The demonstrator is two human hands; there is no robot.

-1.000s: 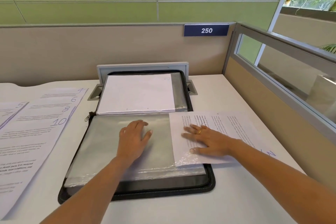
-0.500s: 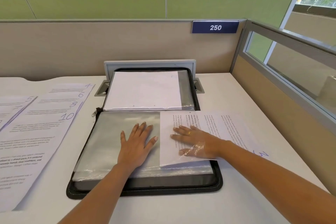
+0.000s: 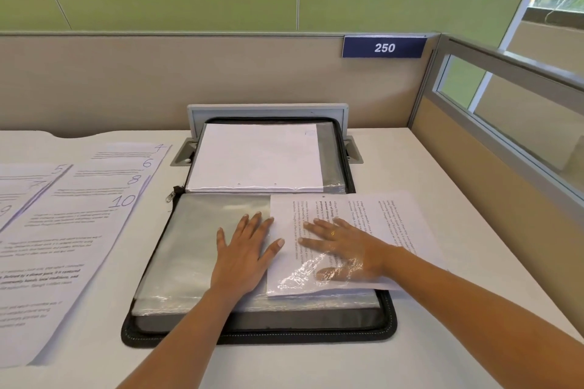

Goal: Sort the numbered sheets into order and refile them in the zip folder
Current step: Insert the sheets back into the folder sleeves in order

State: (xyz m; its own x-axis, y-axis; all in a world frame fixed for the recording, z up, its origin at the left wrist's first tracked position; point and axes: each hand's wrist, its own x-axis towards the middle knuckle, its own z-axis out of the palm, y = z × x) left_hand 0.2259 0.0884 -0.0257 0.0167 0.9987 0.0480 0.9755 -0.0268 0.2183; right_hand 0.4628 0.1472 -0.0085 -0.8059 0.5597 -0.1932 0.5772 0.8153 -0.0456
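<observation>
Left hand [image 3: 243,249] flat on sleeve [image 3: 196,240]; right hand [image 3: 341,246] flat on sheet [image 3: 382,221], seemingly inside sleeve; plastic drag could buckle sheet.

Shows two forearms [image 3: 177,341] bare all the way to the lower edge of the view. Wears a thin gold ring [image 3: 332,233] on one finger of the right hand [image 3: 341,246]. Has short, rounded nails with a pale, natural finish, plainest on the thumb of the left hand [image 3: 243,249]. Has slim wrists and long, slender fingers on both sides.
</observation>
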